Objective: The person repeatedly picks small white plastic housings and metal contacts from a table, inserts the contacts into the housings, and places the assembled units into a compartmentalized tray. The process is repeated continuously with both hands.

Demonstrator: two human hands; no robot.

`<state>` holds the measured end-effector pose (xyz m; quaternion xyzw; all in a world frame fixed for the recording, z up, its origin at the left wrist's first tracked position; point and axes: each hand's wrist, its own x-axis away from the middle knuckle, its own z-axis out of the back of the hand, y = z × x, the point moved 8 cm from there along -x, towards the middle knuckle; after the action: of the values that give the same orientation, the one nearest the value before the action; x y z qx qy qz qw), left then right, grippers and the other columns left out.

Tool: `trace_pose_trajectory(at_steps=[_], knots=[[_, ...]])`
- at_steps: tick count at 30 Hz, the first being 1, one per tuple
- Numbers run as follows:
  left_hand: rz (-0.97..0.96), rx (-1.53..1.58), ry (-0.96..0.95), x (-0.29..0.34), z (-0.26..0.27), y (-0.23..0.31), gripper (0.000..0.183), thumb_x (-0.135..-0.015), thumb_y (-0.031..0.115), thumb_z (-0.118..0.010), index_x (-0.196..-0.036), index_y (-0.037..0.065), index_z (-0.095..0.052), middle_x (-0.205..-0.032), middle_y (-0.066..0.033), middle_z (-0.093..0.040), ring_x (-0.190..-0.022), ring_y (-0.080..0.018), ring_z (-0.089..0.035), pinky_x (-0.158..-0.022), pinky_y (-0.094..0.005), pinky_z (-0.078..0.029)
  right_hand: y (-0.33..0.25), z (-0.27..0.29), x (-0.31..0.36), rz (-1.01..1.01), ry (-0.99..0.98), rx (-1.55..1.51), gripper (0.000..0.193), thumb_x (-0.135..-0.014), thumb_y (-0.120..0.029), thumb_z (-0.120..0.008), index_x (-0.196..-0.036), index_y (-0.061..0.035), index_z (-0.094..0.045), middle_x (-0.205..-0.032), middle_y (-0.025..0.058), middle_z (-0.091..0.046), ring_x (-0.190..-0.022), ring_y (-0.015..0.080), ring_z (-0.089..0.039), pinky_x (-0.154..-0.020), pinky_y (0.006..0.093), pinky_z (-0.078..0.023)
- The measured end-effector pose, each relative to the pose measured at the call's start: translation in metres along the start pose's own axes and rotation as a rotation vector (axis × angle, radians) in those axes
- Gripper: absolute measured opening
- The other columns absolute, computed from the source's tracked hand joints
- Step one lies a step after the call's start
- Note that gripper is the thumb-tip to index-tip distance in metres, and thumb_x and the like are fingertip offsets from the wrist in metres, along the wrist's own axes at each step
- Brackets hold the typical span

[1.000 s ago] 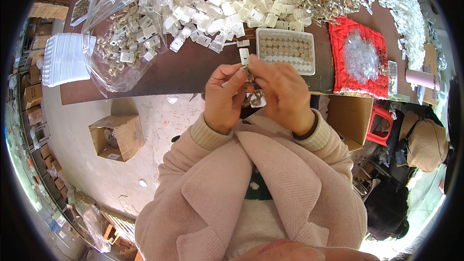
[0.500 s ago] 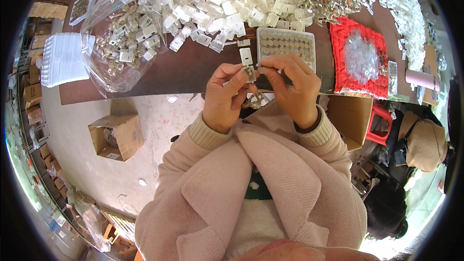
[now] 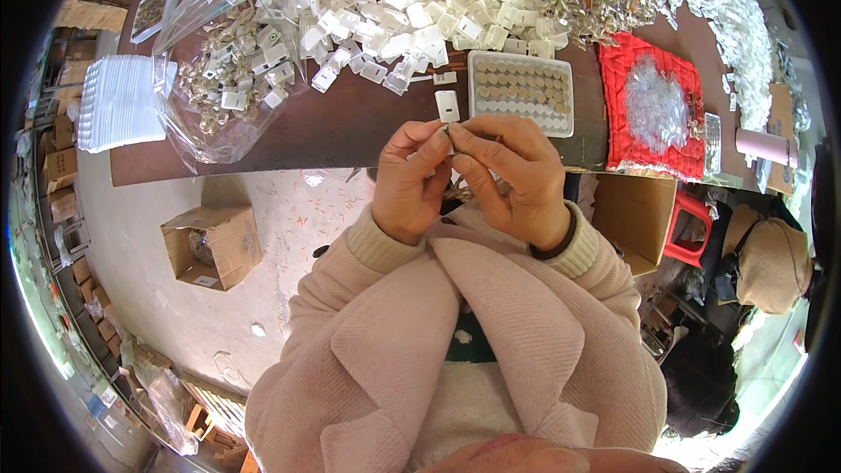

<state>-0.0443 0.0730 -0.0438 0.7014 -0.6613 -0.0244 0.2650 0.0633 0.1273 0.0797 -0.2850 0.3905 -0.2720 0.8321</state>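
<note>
My left hand (image 3: 410,180) is closed, pinching a small clear plastic housing (image 3: 448,130) between thumb and fingertips just off the table's front edge. My right hand (image 3: 519,180) is closed too, its index finger and thumb pressed on the same housing from the right. Fingers cover most of the housing. A coiled clear wire (image 3: 456,191) hangs below it between my hands, partly hidden. Just beyond my fingertips is a white plastic cover (image 3: 447,106) with a small dark slot. Beyond my right hand stands a white tray (image 3: 550,130) with rows of round, coin-like discs (image 3: 523,83).
White plastic cases (image 3: 420,9) are heaped at the back. A clear bag (image 3: 215,149) of wired parts and stacked white trays (image 3: 123,105) lie left. A red cloth (image 3: 613,114) bears clear plastic bits. Cardboard boxes (image 3: 232,250) and a red stool (image 3: 688,228) stand below the table.
My right hand has moved left and closed in on the housing, its fingertips now meeting my left ones. The housing, visible before, is now mostly covered.
</note>
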Motion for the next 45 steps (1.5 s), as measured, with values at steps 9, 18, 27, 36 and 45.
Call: trace_pose_trajectory(at_steps=[9, 18, 27, 36, 45], knots=[[0.062, 0.067, -0.128, 0.001, -0.019, 0.001, 0.016, -0.094, 0.007, -0.07, -0.109, 0.004, -0.066, -0.098, -0.0132, -0.073, -0.078, -0.0163, -0.069, -0.068, -0.0249, -0.056, 0.04, -0.003, 0.007, -0.443, 0.095, -0.42, 0.028, -0.089, -0.008, -0.075, -0.115, -0.0001, -0.07, -0.096, 0.0095, -0.072, -0.085, 0.0151, -0.068, -0.073, 0.0286, -0.054], [0.15, 0.043, -0.205, 0.006, -0.026, -0.003, 0.014, -0.097, 0.019, -0.069, -0.106, 0.009, -0.065, -0.097, -0.006, -0.07, -0.079, -0.0125, -0.065, -0.054, -0.0174, -0.044, 0.025, -0.001, 0.003, -0.198, 0.082, -0.592, 0.022, -0.081, 0.007, -0.075, -0.102, 0.0003, -0.073, -0.102, 0.0114, -0.073, -0.093, 0.0199, -0.07, -0.083, 0.03, -0.055], [0.195, 0.069, -0.045, 0.012, -0.023, -0.01, 0.017, -0.1, 0.026, -0.064, -0.111, 0.014, -0.063, -0.091, 0.0037, -0.062, -0.071, -0.0022, -0.054, -0.046, -0.0146, -0.032, 0.004, 0.004, 0.0, 0.107, 0.066, -0.386, 0.029, -0.074, 0.011, -0.072, -0.101, 0.0003, -0.072, -0.108, 0.0145, -0.069, -0.101, 0.0288, -0.068, -0.086, 0.0358, -0.056], [0.128, 0.017, 0.089, 0.01, -0.005, -0.022, 0.032, -0.1, 0.038, -0.064, -0.122, 0.016, -0.056, -0.089, 0.0054, -0.058, -0.071, -0.0005, -0.051, -0.046, -0.015, -0.032, -0.003, 0.0, 0.003, 0.164, 0.124, -0.303, 0.03, -0.077, 0.012, -0.067, -0.104, 0.0006, -0.068, -0.11, 0.0165, -0.07, -0.102, 0.0342, -0.069, -0.089, 0.0398, -0.055], [0.166, -0.129, -0.007, 0.011, -0.022, -0.033, 0.008, -0.099, 0.016, -0.065, -0.104, 0.01, -0.064, -0.084, -0.0032, -0.067, -0.058, -0.0038, -0.048, -0.045, -0.0164, -0.031, 0.016, 0.041, 0.049, 0.063, -0.002, -0.092, 0.042, -0.079, 0.0, -0.075, -0.121, -0.0037, -0.07, -0.123, 0.0166, -0.068, -0.103, 0.0335, -0.067, -0.089, 0.0417, -0.053]])
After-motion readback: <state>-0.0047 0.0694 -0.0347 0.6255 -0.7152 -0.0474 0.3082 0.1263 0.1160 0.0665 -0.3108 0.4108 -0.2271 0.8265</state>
